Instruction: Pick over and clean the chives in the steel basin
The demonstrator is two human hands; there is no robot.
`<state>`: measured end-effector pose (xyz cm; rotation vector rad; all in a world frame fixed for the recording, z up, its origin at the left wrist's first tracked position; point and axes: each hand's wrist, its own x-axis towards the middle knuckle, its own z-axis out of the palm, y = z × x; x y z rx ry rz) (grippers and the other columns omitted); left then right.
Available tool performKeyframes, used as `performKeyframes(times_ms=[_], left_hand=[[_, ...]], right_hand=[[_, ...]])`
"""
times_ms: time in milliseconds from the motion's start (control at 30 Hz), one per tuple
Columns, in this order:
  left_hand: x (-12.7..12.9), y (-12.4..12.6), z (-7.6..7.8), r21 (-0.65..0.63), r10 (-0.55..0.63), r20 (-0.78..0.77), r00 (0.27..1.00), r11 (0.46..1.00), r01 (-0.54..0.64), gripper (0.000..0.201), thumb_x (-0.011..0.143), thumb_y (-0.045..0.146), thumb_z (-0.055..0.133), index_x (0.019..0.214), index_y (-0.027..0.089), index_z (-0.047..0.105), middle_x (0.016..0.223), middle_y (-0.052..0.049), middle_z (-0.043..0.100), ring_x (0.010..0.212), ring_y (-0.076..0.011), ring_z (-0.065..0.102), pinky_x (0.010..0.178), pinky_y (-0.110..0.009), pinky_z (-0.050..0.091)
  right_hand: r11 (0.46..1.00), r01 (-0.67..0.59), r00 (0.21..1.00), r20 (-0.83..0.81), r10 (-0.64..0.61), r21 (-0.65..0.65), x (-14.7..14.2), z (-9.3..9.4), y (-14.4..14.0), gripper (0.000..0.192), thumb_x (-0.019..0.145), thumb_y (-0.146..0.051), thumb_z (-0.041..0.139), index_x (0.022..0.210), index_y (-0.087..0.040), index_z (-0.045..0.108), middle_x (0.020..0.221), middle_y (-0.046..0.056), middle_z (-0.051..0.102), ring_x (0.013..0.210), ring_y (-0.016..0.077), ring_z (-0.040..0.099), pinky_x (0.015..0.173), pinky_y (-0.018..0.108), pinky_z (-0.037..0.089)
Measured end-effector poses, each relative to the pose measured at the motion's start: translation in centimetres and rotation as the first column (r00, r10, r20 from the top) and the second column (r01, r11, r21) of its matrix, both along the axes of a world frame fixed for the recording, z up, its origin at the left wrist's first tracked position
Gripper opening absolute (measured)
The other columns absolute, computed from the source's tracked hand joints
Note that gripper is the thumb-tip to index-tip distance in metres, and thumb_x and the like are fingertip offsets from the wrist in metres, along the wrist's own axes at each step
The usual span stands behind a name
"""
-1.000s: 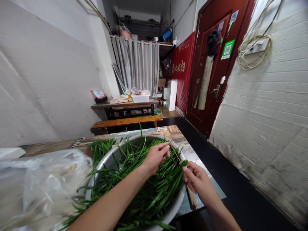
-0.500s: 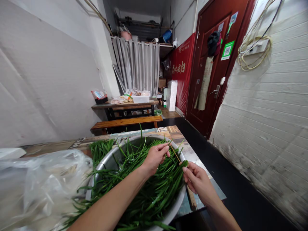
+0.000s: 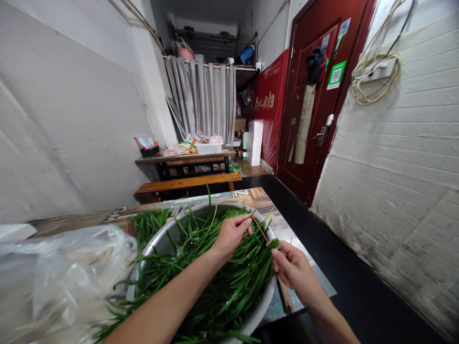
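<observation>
Little has moved since a second ago: both hands keep their places over the basin, and only the view has drifted slightly, so the room sits a touch lower and to the left. One thin bamboo skewer (image 3: 260,230) slants between the two hands, above the right rim of the single metal basin (image 3: 158,241). The left hand (image 3: 231,234) is nearly closed, thumb and forefinger pinched at the skewer's upper end. The right hand (image 3: 292,267) is curled shut on a small folded bunch of green chives (image 3: 274,243) threaded on the skewer's lower end. Loose chive leaves (image 3: 215,282) fill the basin and spill over its left rim; a second pile of chives (image 3: 148,223) lies on the counter (image 3: 267,200) just behind it. More skewers (image 3: 286,295) lie on the counter under the right wrist, too bunched to count. One clear plastic bag (image 3: 60,277) crowds the basin's left side. The counter's right edge runs just beside the basin, dropping to dark open floor (image 3: 362,286) before a white brick wall (image 3: 401,162). Beyond stand one bench (image 3: 186,183), another table (image 3: 184,158) and a red door (image 3: 315,86).
</observation>
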<state>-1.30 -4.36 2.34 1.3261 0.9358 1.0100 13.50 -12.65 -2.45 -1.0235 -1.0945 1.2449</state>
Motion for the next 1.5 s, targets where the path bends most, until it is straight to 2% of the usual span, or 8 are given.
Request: performKeyframes(times_ms=[267, 433, 533, 667, 833, 967, 1200, 1500], left_hand=[[0.3, 0.0, -0.1, 0.197, 0.1, -0.1, 0.99, 0.977, -0.078, 0.024, 0.072, 0.03, 0.06, 0.084, 0.013, 0.071, 0.055, -0.002, 0.058, 0.053, -0.0112, 0.046, 0.052, -0.021, 0.034], [0.5, -0.8, -0.2, 0.293, 0.0, -0.288, 0.958, 0.952, 0.088, 0.023, 0.077, 0.026, 0.054, 0.067, 0.014, 0.07, 0.063, -0.005, 0.064, 0.069, -0.0157, 0.057, 0.074, -0.025, 0.041], [0.8, -1.8, -0.4, 0.418, -0.085, -0.468, 0.88, 0.856, 0.305, 0.025, 0.082, 0.025, 0.047, 0.079, 0.016, 0.071, 0.075, -0.006, 0.067, 0.073, -0.0157, 0.057, 0.074, -0.026, 0.042], [1.1, -2.7, -0.8, 0.563, -0.013, -0.628, 0.778, 0.683, 0.466, 0.03, 0.085, 0.02, 0.04, 0.102, 0.018, 0.065, 0.086, -0.006, 0.066, 0.079, -0.0158, 0.057, 0.075, -0.026, 0.043], [0.9, -2.6, -1.1, 0.565, 0.008, -0.718, 0.696, 0.591, 0.576, 0.032, 0.084, 0.019, 0.04, 0.111, 0.018, 0.058, 0.094, -0.008, 0.064, 0.087, -0.017, 0.058, 0.081, -0.027, 0.043], [0.9, -2.8, -0.7, 0.519, -0.051, -0.704, 0.709, 0.645, 0.561, 0.028, 0.084, 0.025, 0.042, 0.103, 0.018, 0.062, 0.093, -0.007, 0.065, 0.085, -0.0168, 0.058, 0.081, -0.026, 0.042], [2.0, -3.5, -0.7, 0.223, -0.25, -0.365, 0.897, 0.912, 0.345, 0.04, 0.082, 0.037, 0.042, 0.078, 0.007, 0.068, 0.065, -0.003, 0.061, 0.061, -0.0114, 0.051, 0.06, -0.02, 0.04], [1.7, -3.4, -1.4, 0.152, -0.257, -0.486, 0.835, 0.916, 0.37, 0.038, 0.075, 0.041, 0.051, 0.073, 0.008, 0.071, 0.05, 0.003, 0.049, 0.049, -0.0068, 0.039, 0.048, -0.017, 0.03]], right_hand=[[1.0, -0.008, 0.999, -0.043, 0.008, -0.015, -0.1, 0.2, 0.0, 0.029, 0.076, -0.043, 0.059, 0.069, -0.018, 0.046, 0.048, -0.008, 0.048, 0.024, -0.0004, 0.024, 0.028, 0.015, 0.009], [1.0, -0.014, 0.996, -0.088, 0.014, 0.006, -0.1, 0.3, -0.1, 0.023, 0.079, -0.04, 0.057, 0.083, -0.018, 0.05, 0.052, -0.008, 0.05, 0.025, -0.0004, 0.025, 0.028, 0.015, 0.009], [0.999, 0.02, 0.992, -0.126, -0.016, 0.032, 0.0, 0.2, 0.1, 0.023, 0.08, -0.039, 0.057, 0.085, -0.018, 0.05, 0.054, -0.008, 0.05, 0.025, -0.0006, 0.025, 0.027, 0.014, 0.009], [0.994, 0.092, 0.984, -0.155, -0.083, 0.052, 0.3, -0.1, 0.3, 0.024, 0.079, -0.041, 0.058, 0.082, -0.018, 0.051, 0.054, -0.007, 0.051, 0.025, -0.0009, 0.025, 0.026, 0.013, 0.011], [0.995, 0.1, 0.983, -0.158, -0.095, 0.023, 0.6, -0.9, 0.7, 0.026, 0.076, -0.041, 0.061, 0.076, -0.017, 0.051, 0.052, -0.008, 0.05, 0.025, -0.0016, 0.025, 0.025, 0.013, 0.011], [0.998, 0.069, 0.978, -0.196, -0.065, 0.013, 0.7, -1.3, 0.8, 0.025, 0.077, -0.039, 0.061, 0.087, -0.018, 0.052, 0.054, -0.007, 0.052, 0.025, -0.0019, 0.024, 0.026, 0.012, 0.01], [0.998, -0.062, 0.977, -0.205, 0.064, 0.014, 1.1, -0.6, -0.3, 0.035, 0.081, -0.033, 0.061, 0.111, -0.019, 0.05, 0.055, -0.006, 0.054, 0.027, -0.0029, 0.025, 0.029, 0.012, 0.01], [0.997, -0.067, 0.975, -0.214, 0.054, -0.05, 1.4, -1.8, -0.8, 0.027, 0.083, -0.036, 0.058, 0.104, -0.019, 0.056, 0.049, -0.007, 0.048, 0.028, -0.003, 0.02, 0.03, 0.013, 0.007]])
